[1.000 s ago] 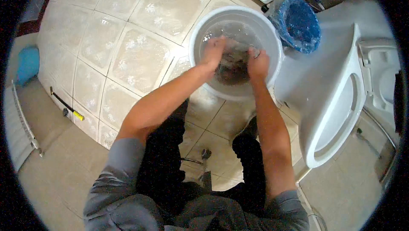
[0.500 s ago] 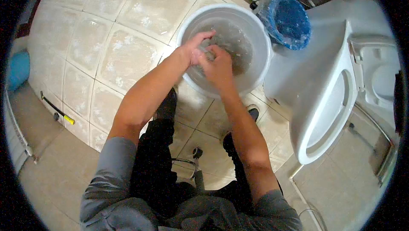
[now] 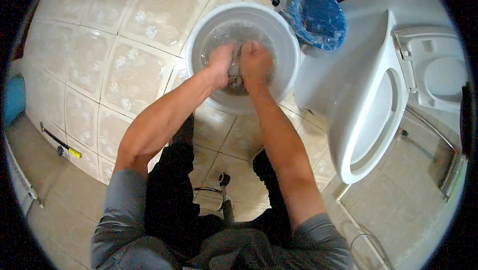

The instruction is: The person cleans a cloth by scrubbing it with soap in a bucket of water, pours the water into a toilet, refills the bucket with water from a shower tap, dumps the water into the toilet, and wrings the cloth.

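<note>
A round white plastic basin [image 3: 193, 31] on the tiled floor holds murky grey water [image 3: 242, 27] with bubbles on it. Both my hands are down in it, side by side, partly under the surface. My left hand [image 3: 221, 63] is closed at the left of the basin's middle. Just right of it, my right hand [image 3: 257, 63] is curled into a fist. A wet greyish thing [image 3: 235, 67] shows between the two hands. Its kind is hidden by the water and my fingers.
A bin with a blue liner [image 3: 318, 16] stands against the basin's far right. A white toilet [image 3: 343, 135] is at the right, its seat upright. On the floor at left lies a black stick with a yellow end [image 3: 74, 152]. A wheeled stool leg [image 3: 225, 180] is between my legs.
My hands were together above or at the water, with fingers meeting; now they are apart and lower in the water, both closed. The view has shifted slightly.
</note>
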Action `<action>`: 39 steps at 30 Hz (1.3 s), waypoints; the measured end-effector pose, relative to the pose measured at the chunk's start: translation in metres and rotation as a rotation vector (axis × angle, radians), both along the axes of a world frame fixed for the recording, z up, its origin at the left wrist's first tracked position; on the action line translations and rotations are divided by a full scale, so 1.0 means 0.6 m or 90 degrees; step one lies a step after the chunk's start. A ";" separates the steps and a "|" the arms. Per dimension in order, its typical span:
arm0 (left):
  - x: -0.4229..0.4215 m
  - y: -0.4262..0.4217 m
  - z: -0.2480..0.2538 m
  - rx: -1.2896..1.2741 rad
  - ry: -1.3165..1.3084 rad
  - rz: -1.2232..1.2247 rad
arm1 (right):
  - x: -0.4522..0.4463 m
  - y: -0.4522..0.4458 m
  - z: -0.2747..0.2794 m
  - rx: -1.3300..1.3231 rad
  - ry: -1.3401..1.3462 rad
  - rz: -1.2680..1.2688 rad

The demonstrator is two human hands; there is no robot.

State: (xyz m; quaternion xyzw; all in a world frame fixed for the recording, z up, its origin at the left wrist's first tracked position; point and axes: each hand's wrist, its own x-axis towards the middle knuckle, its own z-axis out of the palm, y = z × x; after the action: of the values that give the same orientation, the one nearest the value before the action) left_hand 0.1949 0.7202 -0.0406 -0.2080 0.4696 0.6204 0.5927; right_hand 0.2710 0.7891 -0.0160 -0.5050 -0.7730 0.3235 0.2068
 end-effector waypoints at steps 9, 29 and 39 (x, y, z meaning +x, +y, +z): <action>-0.036 -0.048 0.017 -0.016 0.014 -0.067 | 0.083 0.009 -0.096 0.027 -0.109 -0.025; -0.022 -0.012 -0.108 0.221 -0.139 -0.009 | -0.007 -0.077 0.074 -0.026 0.033 0.131; -0.008 -0.016 0.006 -0.012 0.073 -0.019 | 0.039 0.024 -0.056 0.053 -0.142 0.077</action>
State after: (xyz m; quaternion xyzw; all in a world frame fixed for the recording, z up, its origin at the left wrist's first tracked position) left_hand 0.1902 0.7108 -0.0369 -0.1712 0.5117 0.6180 0.5719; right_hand 0.2946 0.8034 -0.0498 -0.4815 -0.8328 0.2449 0.1205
